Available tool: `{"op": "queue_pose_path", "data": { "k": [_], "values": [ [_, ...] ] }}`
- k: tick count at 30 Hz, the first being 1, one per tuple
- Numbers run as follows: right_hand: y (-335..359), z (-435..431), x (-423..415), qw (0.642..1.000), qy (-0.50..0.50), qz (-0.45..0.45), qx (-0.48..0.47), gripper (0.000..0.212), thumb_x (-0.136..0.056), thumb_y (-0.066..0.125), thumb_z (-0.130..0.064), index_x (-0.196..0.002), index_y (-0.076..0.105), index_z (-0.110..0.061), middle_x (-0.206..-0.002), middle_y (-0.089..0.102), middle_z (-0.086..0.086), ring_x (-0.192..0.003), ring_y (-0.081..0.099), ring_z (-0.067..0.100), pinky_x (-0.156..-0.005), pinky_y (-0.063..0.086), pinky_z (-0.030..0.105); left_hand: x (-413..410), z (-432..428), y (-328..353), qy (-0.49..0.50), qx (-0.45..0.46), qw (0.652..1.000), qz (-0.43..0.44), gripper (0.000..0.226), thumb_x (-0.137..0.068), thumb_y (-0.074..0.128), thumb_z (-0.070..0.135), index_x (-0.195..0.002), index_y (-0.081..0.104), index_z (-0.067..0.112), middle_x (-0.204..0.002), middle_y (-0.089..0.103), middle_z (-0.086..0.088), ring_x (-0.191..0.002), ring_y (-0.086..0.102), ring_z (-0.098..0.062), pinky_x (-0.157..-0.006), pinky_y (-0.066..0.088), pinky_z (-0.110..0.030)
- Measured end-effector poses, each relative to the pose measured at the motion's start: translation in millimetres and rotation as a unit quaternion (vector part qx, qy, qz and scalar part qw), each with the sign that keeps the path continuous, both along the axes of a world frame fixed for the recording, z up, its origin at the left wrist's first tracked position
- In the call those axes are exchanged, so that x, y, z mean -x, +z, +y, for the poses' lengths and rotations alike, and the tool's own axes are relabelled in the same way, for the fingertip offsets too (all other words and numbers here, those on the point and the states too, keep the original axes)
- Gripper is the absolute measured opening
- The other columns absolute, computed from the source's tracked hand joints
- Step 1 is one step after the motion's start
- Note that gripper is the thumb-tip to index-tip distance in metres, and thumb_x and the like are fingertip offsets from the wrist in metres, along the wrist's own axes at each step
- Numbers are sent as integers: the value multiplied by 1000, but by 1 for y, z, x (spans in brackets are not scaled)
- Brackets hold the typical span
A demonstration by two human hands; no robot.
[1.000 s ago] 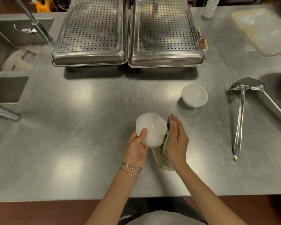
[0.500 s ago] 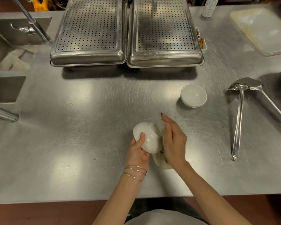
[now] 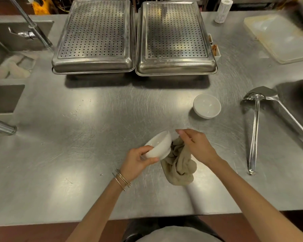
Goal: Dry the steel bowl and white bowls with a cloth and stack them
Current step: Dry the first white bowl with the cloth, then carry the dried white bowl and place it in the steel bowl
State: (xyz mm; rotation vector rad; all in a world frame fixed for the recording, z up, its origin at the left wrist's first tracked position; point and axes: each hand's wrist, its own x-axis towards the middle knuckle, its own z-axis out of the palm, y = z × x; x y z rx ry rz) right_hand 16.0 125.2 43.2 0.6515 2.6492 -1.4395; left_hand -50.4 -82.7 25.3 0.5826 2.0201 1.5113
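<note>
Turning white bowl rim-up, beside cloth

Two perforated steel pans lie upside down, side by side at the far middle of the steel desk: the left pan and the right pan. On the right lies a ladle, with a spatula at its far end. A pale cutting board sits far right, near a white cylinder. Far left, a faucet stands over a sink holding a pale rag.

Your left hand grips a tilted white bowl above the bench; your right hand holds the cloth against it. Another white bowl sits beyond.
</note>
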Motion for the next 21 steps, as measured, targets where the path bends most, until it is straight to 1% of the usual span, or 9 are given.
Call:
{"op": "queue_pose_path", "data": {
  "k": [2,4,6,8,11,14,16,19,21],
  "values": [
    [11,-5,6,994,-18,-34,101,26,-95,46,-40,-98,67,-26,-97,70,4,-89,66,20,-86,53,36,7,-2,-5,-56,34,986,153,26,-70,77,24,-90,73,8,-86,68,6,-83,57,11,-78,36,-1],
    [14,-12,10,982,-21,-81,167,16,-92,53,-37,-102,63,-29,-100,69,4,-83,68,21,-80,57,38,13,-4,-10,-100,38,956,273,31,-71,67,36,-83,73,8,-80,72,-1,-87,56,-3,-87,30,-2],
    [12,-16,10,978,-11,-122,171,28,-88,61,-26,-116,57,-24,-103,66,6,-84,68,24,-73,59,38,19,-7,-17,-114,31,928,354,27,-74,62,34,-79,73,11,-77,72,-1,-86,55,-7,-97,29,-11],
    [6,-20,8,977,-15,-129,169,38,-85,62,-11,-122,54,-15,-106,64,9,-88,66,25,-68,59,38,22,-11,-23,-119,23,904,410,20,-76,63,31,-78,73,15,-76,70,1,-86,55,-8,-100,35,-23],
    [-2,-23,3,987,-23,-97,129,43,-81,58,0,-122,54,-12,-106,64,9,-93,63,25,-63,58,30,22,-19,-29,-108,55,898,424,23,-74,67,35,-92,69,21,-97,67,3,-105,52,-14,-94,41,-34],
    [0,-20,-4,994,-51,-65,69,45,-82,58,-2,-124,54,-17,-105,63,5,-91,60,19,-64,53,19,23,-26,-23,-78,128,912,383,64,-68,71,42,-126,51,22,-128,54,-3,-123,40,-17,-103,37,-34],
    [1,-15,-12,994,-81,-54,41,46,-81,57,-4,-124,55,-21,-106,65,4,-92,59,19,-65,49,16,24,-29,-18,-72,178,902,386,74,-74,60,53,-135,41,17,-136,49,-6,-126,37,-17,-106,30,-28],
    [7,-7,-28,987,-150,-30,54,44,-81,56,-2,-117,58,-27,-101,64,4,-90,60,23,-69,56,34,23,-25,-11,-111,245,871,411,76,-82,42,64,-138,39,14,-140,46,-5,-128,41,-21,-106,33,-35],
    [12,-1,-42,978,-192,-14,77,43,-82,55,0,-112,57,-31,-98,63,4,-85,60,22,-65,58,35,19,-18,-9,-137,265,851,432,73,-85,36,62,-138,41,13,-141,46,-5,-129,41,-23,-104,38,-41]
  ]
}}
